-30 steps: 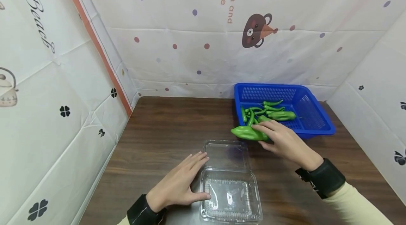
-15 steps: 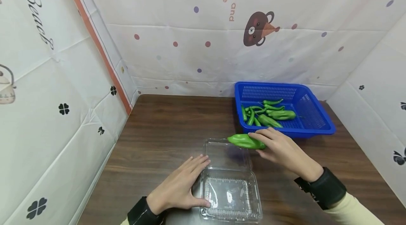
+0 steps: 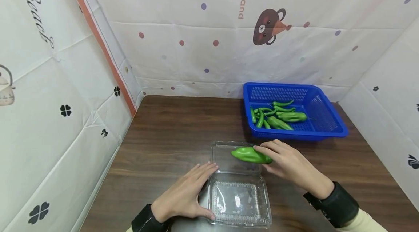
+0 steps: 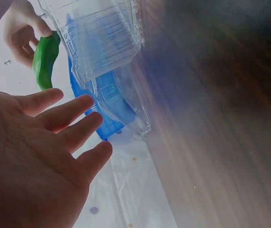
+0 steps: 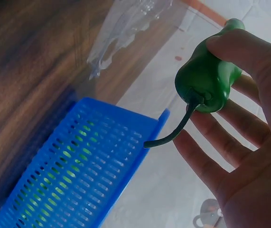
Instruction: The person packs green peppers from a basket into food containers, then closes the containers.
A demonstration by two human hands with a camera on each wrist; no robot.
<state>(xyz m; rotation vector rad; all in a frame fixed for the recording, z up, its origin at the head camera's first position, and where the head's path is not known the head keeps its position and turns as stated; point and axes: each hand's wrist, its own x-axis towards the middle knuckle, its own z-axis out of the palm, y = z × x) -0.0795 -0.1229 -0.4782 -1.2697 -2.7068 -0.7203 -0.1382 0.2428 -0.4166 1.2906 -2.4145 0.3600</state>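
My right hand (image 3: 289,164) pinches a green pepper (image 3: 250,155) over the open lid (image 3: 224,163) of a hinged box (image 3: 237,197), with open table (image 3: 170,130) to its left and a strip before the blue basket (image 3: 294,135), while my left hand (image 3: 183,195), fingers straight and spread, lies at the box's left edge. The pepper is plump, glossy and lobed, its thin dark stem (image 5: 177,130) curving away. Clear moulded plastic forms the box, slotted plastic the basket holding other green peppers (image 3: 279,123), over dark-grained wood.
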